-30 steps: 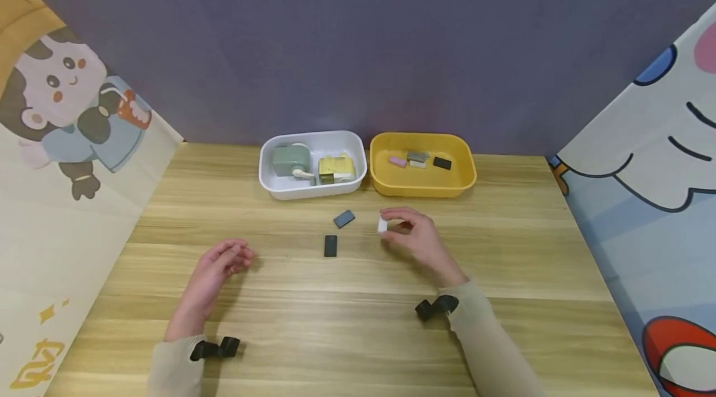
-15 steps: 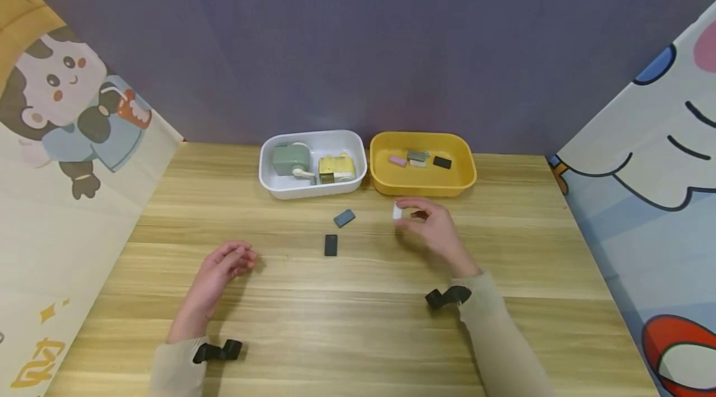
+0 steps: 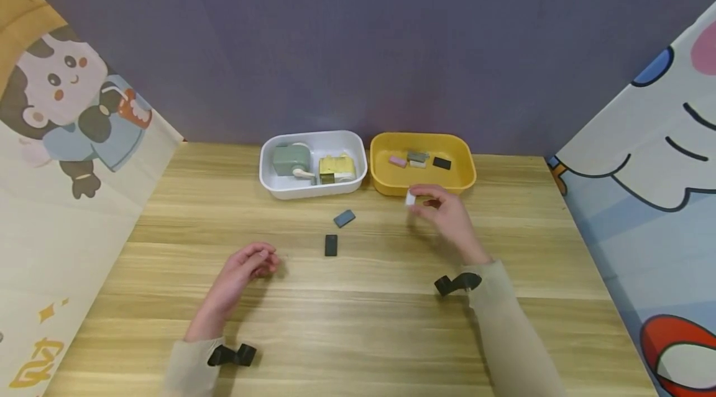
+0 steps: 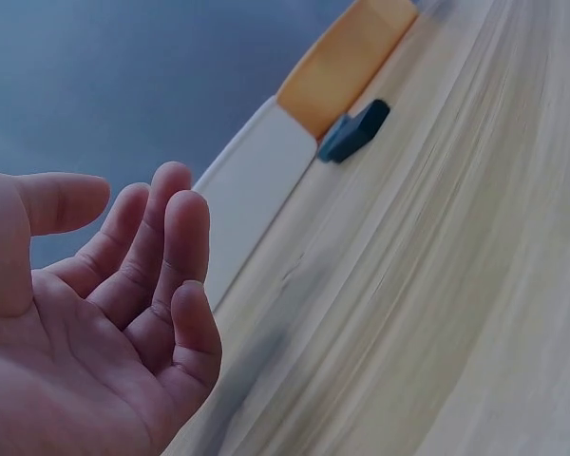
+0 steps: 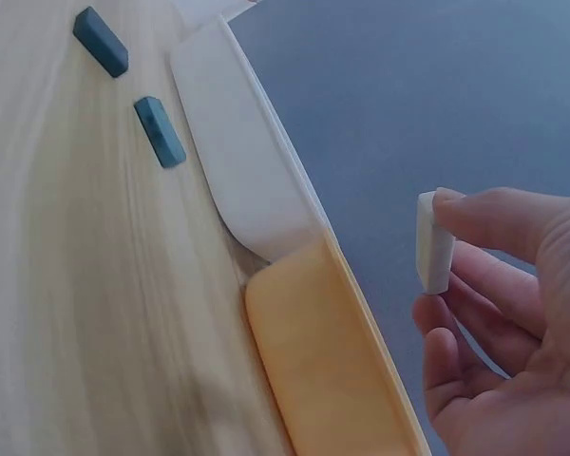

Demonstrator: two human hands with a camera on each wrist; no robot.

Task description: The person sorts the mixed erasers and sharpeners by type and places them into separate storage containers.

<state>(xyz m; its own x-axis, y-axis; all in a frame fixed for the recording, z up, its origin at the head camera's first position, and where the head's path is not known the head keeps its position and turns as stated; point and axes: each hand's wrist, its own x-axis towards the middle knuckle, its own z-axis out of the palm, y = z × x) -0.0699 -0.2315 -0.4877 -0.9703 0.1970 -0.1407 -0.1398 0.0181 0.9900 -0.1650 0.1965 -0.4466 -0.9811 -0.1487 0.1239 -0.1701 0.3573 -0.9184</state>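
My right hand [image 3: 450,217] pinches a small white rectangular block [image 5: 434,245] upright between thumb and fingers. In the head view it is by the front rim of the yellow bin [image 3: 427,190], above the table. Inside that bin lie a pink block [image 3: 398,161], a grey block [image 3: 417,156], a whitish block [image 3: 417,164] and a black block [image 3: 442,163]. On the table lie a blue-grey block [image 3: 344,218] and a black block [image 3: 331,245]. To their left, my left hand [image 3: 246,269] hovers with loosely bent fingers and holds nothing, as the left wrist view also shows.
A white bin [image 3: 313,194] stands against the back wall, left of the yellow bin. In it are a green boxy object [image 3: 291,159] with a pale handle-like part and a yellow object [image 3: 337,166]. Printed panels [image 3: 660,217] flank the wooden table [image 3: 347,328].
My right hand has carried the white block rightward and away from me, up to the yellow bin's front rim. My left hand has shifted a little to the right. The two table blocks stay put.
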